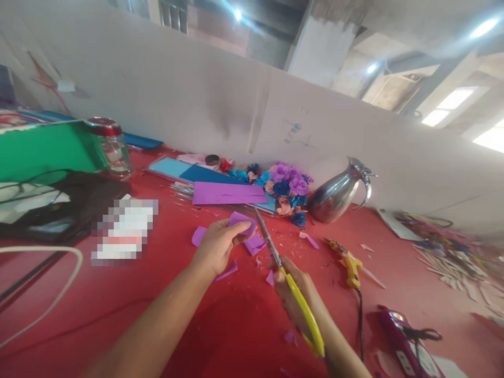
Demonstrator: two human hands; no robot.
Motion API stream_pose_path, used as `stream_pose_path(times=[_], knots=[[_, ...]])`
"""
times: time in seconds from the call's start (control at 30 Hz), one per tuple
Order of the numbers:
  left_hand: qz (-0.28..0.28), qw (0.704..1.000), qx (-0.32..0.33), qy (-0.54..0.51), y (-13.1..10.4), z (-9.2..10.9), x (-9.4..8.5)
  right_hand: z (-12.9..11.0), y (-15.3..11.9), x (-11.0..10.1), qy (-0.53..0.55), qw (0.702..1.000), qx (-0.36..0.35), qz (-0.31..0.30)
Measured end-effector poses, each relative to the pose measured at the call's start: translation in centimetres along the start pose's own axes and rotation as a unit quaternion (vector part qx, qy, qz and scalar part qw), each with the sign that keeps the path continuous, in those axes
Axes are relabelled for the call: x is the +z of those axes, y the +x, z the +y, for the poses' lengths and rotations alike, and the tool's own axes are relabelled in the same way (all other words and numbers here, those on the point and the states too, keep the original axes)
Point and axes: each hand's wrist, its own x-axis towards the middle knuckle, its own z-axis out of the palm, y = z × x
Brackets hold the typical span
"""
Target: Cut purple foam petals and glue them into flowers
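Observation:
Thumb and fingers of my left hand [220, 244] pinch a small purple paper piece [241, 219] above the red table [236, 325]. To its right, my right hand [294, 289] is wrapped round yellow-handled scissors [302, 310], whose blades point up and away, a short gap from the held paper. Cut purple pieces [254, 244] and small scraps lie under and around my hands. Farther back, a purple paper strip [230, 193] rests on blue sheets [214, 173], beside a bunch of purple, blue and pink paper flowers [289, 184].
A metal jug [334, 194] leans in view behind a yellow glue gun [350, 265]. A purple power strip [405, 336] is at the lower right, thin sticks [452, 268] beyond it. On the left are a glass jar [115, 149], a dark bag [79, 210] and a white cable [74, 273].

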Motion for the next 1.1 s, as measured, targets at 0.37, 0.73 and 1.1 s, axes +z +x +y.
stream_pose_path(times=[0.37,0.73,1.1], knots=[[-0.15,0.984,-0.092,-0.028,0.3,-0.1,-0.9,1.7,1.5,-4.7,-0.469,0.864,0.179,0.045],[-0.193,0.914,0.172,0.313,0.8,-1.1,-1.1,-2.9,3.1,-2.5,0.23,0.973,0.027,0.001],[-0.148,0.96,0.087,0.222,0.3,-1.2,-0.4,-0.8,4.0,0.2,0.47,0.881,0.007,0.055]])
